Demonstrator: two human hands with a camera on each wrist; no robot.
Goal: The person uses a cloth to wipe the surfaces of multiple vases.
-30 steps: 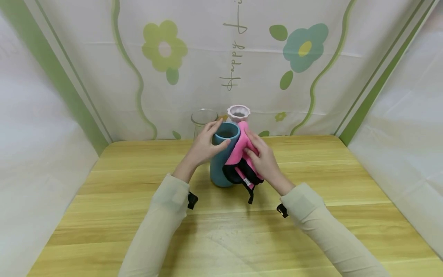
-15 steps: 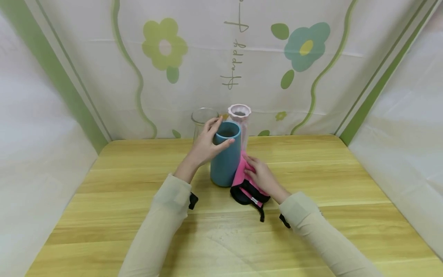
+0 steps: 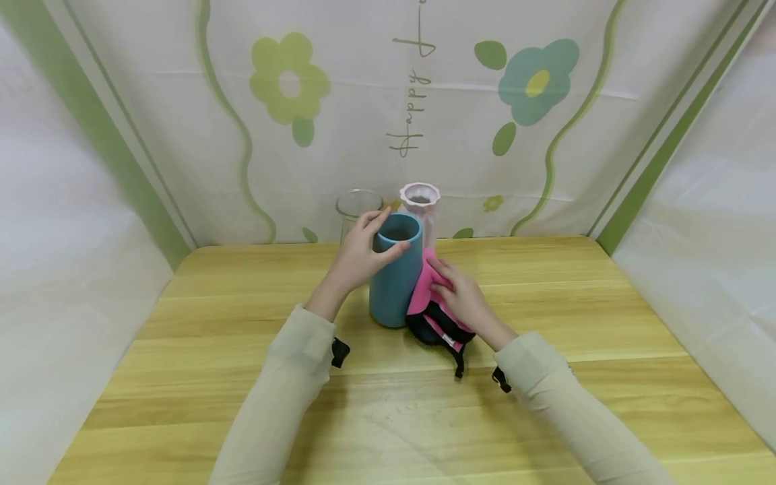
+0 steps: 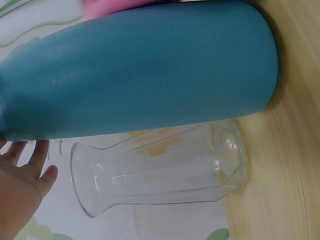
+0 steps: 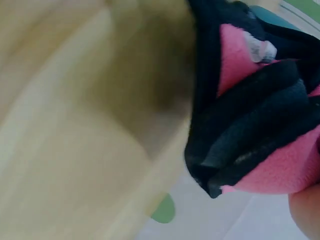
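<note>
My left hand (image 3: 359, 254) holds the tall blue vase (image 3: 391, 293) near its rim, thumb at the front and fingers at the left side. The vase stands upright on the wooden table. My right hand (image 3: 465, 300) grips a pink fleece cloth piece with black trim (image 3: 424, 293) against the vase's right side. In the right wrist view, the cloth piece (image 5: 250, 125) shows black-edged folds, a white tag and part of my right hand (image 5: 306, 212). In the left wrist view, my left hand's fingertips (image 4: 40, 152) touch the vase wall (image 4: 150, 70).
A clear glass vase (image 4: 165, 175) stands close behind the blue vase, to its left. Behind and to the right is a pale pink vase with a scalloped rim (image 3: 419, 195). A flower-printed curtain (image 3: 364, 101) rises at the back edge of the wooden table (image 3: 242, 289).
My right hand has moved the pink cloth piece down along the vase's right side, then slightly back up. The left hand and blue vase have barely moved.
</note>
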